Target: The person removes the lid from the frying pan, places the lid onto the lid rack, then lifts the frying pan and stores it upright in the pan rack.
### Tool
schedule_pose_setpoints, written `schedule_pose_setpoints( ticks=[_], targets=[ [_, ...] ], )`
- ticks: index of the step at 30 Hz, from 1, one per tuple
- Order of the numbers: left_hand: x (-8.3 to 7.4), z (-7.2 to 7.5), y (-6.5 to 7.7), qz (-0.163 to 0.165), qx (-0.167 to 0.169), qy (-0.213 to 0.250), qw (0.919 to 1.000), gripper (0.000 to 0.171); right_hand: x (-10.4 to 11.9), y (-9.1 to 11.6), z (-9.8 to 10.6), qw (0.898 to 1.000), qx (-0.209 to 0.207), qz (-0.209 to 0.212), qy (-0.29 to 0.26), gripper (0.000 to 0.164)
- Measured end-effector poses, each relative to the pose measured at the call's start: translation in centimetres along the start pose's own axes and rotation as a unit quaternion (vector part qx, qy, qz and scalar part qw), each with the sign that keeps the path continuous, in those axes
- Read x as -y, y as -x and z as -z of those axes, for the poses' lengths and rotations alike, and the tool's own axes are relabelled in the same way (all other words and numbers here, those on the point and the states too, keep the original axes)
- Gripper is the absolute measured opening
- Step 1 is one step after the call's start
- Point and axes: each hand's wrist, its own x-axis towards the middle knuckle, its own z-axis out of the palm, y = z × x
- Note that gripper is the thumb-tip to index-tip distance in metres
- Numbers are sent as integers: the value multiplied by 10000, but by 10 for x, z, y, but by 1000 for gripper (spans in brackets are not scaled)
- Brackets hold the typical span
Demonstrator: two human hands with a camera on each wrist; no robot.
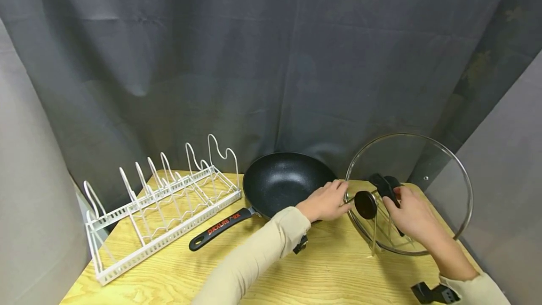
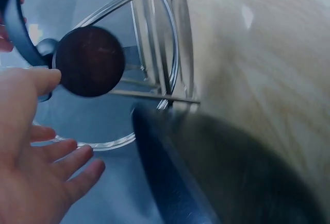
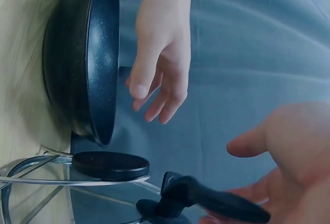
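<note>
A large glass lid (image 1: 466, 182) with a metal rim stands on edge in a wire stand (image 1: 374, 236). The stand carries a dark round disc (image 1: 365, 204), seen closer in the left wrist view (image 2: 90, 62). My right hand (image 1: 417, 215) is at the lid's black handle (image 3: 221, 198); its fingers lie partly behind the handle, and the thumb stands apart from it. My left hand (image 1: 326, 200) reaches over the pan's right side toward the lid's left rim, fingers extended and holding nothing. Its thumb tip is close to the disc. Beside it sits a black frying pan (image 1: 281, 185).
On the left of the wooden table (image 1: 330, 267) stands a white wire rack (image 1: 169, 215) with several upright loops. The pan's handle (image 1: 220, 228) points toward the rack. A dark grey curtain (image 1: 271, 60) hangs behind, and pale panels (image 1: 504, 192) flank the table.
</note>
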Motion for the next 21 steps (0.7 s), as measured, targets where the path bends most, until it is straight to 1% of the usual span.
schedule_pose_setpoints(
  ticks=[3,5,10,14,18,21],
  targets=[
    [5,14,10,-44,51,-134,9999,61,7,2,0,9993,-294,210,117,51],
    [8,24,17,-43,153,-233,9996,61,11,3,-2,9975,-539,395,220,45],
    [15,41,33,-48,430,-469,9980,63,20,5,-6,9909,-1035,783,347,36],
    [20,46,47,-78,586,-672,9960,63,27,8,-9,9845,-1361,1032,388,32],
    [25,49,62,-143,652,-864,9940,62,33,10,-16,9763,-1672,1297,456,27],
    [30,51,75,-185,704,-974,9926,61,37,12,-22,9756,-1698,1320,432,25]
  ],
)
